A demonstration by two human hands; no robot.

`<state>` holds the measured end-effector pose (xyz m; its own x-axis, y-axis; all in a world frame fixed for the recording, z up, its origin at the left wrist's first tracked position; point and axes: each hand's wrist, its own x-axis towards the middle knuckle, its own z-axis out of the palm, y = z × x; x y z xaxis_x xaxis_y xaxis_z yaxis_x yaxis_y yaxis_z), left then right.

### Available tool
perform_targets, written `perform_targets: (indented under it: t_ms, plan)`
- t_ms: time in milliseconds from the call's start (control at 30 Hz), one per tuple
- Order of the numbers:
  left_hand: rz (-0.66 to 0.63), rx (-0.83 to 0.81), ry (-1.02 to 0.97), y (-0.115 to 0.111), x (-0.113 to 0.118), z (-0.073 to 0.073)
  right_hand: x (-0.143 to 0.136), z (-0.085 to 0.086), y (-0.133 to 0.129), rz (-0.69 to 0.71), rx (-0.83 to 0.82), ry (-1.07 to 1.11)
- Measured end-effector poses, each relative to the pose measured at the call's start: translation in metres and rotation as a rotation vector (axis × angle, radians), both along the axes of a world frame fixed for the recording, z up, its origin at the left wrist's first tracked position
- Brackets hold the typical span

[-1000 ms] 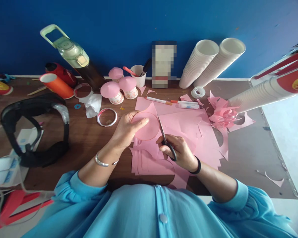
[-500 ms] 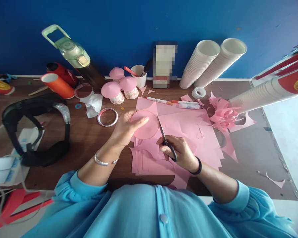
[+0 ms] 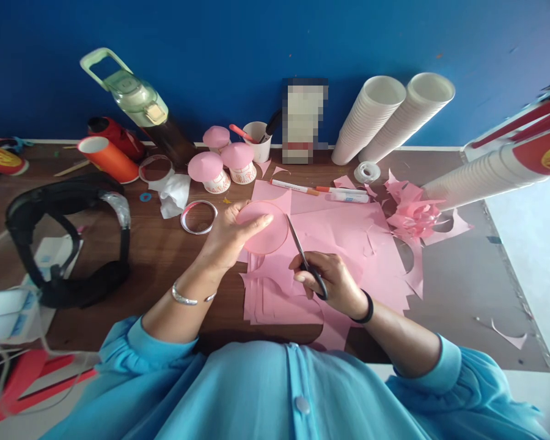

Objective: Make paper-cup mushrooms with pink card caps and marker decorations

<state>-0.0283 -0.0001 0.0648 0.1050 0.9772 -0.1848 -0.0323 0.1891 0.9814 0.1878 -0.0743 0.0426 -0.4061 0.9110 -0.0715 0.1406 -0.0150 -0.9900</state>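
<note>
Between thumb and fingers, my left hand pinches a round pink paper disc with a darker drawn outline and a pointed corner at its upper right. My right hand grips black-handled scissors, whose blades point up and left to the disc's right edge and look closed or nearly so. Beneath both lie pink paper sheets, overlapping on the brown table. Behind my left hand stand several small paper cups with pink cone roofs. Crumpled pink scraps are heaped to the right.
White cup stacks stand by the blue wall, and another stack leans at right. Markers and a tape roll lie behind the sheets. At left are a bottle, a tape ring and a black headset.
My left hand and the pink disc have shifted slightly left and up, away from the scissors. My right hand has barely moved. A scrap at the right has settled slightly.
</note>
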Motion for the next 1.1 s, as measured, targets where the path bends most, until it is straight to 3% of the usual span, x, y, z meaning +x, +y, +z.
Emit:
perform_targets:
  t_ms: [300,533,867,1100]
  plan:
    - [0.032,0.049,0.036,0.004,-0.004,-0.003,0.001,-0.003,0.001,0.017,0.002,0.01]
    - [0.005,0.033,0.037,0.005,-0.004,0.004,0.0,-0.001,0.001,0.032,-0.041,0.024]
    - [-0.14,0.022,0.184,0.002,-0.008,0.006,0.0,-0.003,0.001,0.026,-0.046,0.023]
    - [-0.21,-0.012,0.178,0.002,-0.007,0.009,0.0,-0.003,0.003,0.012,-0.006,-0.021]
